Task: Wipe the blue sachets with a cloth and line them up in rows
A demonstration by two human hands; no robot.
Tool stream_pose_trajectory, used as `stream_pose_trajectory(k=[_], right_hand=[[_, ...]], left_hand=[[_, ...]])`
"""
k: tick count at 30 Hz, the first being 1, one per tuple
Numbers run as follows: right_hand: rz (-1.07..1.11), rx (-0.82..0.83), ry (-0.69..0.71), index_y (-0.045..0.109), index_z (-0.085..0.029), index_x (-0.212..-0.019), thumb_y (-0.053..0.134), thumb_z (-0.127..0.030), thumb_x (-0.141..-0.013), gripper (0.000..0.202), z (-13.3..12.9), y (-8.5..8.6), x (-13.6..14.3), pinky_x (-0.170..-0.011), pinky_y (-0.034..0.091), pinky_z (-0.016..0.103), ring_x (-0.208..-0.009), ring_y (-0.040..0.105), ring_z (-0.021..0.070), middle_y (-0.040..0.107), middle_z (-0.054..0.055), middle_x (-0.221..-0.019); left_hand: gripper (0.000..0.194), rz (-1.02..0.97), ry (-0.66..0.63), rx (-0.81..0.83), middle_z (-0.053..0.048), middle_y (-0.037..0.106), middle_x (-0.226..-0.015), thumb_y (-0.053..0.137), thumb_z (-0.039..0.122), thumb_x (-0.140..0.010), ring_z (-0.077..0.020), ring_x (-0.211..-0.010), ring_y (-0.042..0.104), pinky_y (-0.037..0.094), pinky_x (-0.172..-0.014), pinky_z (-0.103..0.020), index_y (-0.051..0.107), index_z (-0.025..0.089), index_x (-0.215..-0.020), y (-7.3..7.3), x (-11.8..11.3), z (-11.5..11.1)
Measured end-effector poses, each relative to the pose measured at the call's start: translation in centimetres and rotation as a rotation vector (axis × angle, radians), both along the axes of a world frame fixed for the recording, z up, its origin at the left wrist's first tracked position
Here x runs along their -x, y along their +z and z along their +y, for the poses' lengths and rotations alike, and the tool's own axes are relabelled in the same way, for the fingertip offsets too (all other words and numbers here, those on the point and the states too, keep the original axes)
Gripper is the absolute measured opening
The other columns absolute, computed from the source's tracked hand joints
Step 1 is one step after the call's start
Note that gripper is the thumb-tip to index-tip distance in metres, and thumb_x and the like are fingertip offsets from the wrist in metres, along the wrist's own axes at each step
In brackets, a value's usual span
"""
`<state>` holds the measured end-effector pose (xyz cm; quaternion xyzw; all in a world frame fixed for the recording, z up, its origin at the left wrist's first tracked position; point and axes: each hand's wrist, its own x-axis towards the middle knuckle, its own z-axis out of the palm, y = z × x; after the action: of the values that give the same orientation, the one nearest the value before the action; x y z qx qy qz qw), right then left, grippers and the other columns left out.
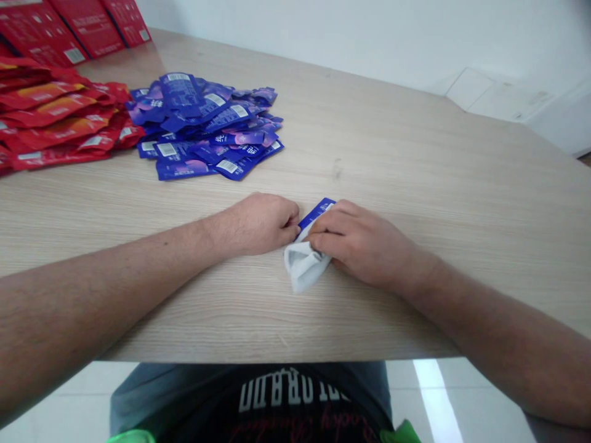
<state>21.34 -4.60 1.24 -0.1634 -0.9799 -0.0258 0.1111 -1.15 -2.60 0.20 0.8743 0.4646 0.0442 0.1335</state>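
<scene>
A blue packet (316, 214) lies slanted on the wooden table between my two hands, partly covered. My left hand (272, 223) is closed, its thumb and fingertips pinched at the packet's left edge. Over the packet's right part, my right hand (353, 243) has its fingers bent round a white cloth (305, 266), which is pressed onto the packet. The cloth's loose end hangs toward the table's front edge. Beneath the right fingers and the cloth, the rest of the packet is hidden.
A heap of blue packets (207, 123) lies at the back left, beside a pile of red packets (60, 117). Red boxes (87, 27) stand behind them. A white wall (346, 37) runs along the back of the table (415, 166).
</scene>
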Motion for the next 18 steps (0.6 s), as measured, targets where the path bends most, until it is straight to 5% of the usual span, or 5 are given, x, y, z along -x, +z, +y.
stream_pose_trajectory(k=[3, 8, 13, 18], right_hand=[[-0.029, 0.046, 0.078, 0.071, -0.020, -0.108, 0.047, -0.020, -0.103, 0.024, 0.4, -0.1, -0.3, -0.096, 0.046, 0.039, -0.106, 0.056, 0.0229, 0.070, 0.008, -0.109], [0.116, -0.020, -0.120, 0.069, -0.015, -0.109, 0.054, -0.010, -0.092, 0.024, 2.8, -0.7, -1.8, -0.095, 0.045, 0.042, -0.103, 0.057, 0.0249, 0.069, 0.012, -0.108], [0.101, 0.053, -0.042, 0.068, -0.018, -0.114, 0.052, -0.010, -0.092, 0.028, 3.7, -0.9, -1.9, -0.097, 0.044, 0.039, -0.106, 0.057, 0.0234, 0.069, 0.010, -0.113], [0.118, 0.014, -0.156, 0.067, -0.013, -0.109, 0.054, -0.007, -0.086, 0.027, 3.9, -1.2, -1.7, -0.098, 0.043, 0.040, -0.104, 0.058, 0.0257, 0.069, 0.012, -0.107]], left_hand=[[0.022, -0.003, -0.019, 0.008, -0.003, 0.072, -0.076, 0.052, 0.033, -0.087, -0.0165, -0.068, 0.061, 0.038, -0.061, -0.028, 0.070, 0.021, -0.081, 0.0, 0.1, 0.0], [0.017, -0.018, -0.043, -0.009, -0.002, 0.070, -0.075, 0.054, 0.029, -0.084, -0.0160, -0.067, 0.060, 0.037, -0.061, -0.027, 0.068, 0.021, -0.080, -0.2, 0.2, 0.1], [0.019, -0.013, -0.039, 0.003, -0.002, 0.071, -0.076, 0.052, 0.029, -0.084, -0.0160, -0.069, 0.060, 0.038, -0.063, -0.027, 0.068, 0.021, -0.079, -0.2, 0.1, 0.2], [0.018, 0.008, -0.027, 0.002, -0.003, 0.070, -0.075, 0.052, 0.030, -0.084, -0.0167, -0.067, 0.060, 0.038, -0.062, -0.028, 0.067, 0.021, -0.077, 0.1, 0.0, 0.1]])
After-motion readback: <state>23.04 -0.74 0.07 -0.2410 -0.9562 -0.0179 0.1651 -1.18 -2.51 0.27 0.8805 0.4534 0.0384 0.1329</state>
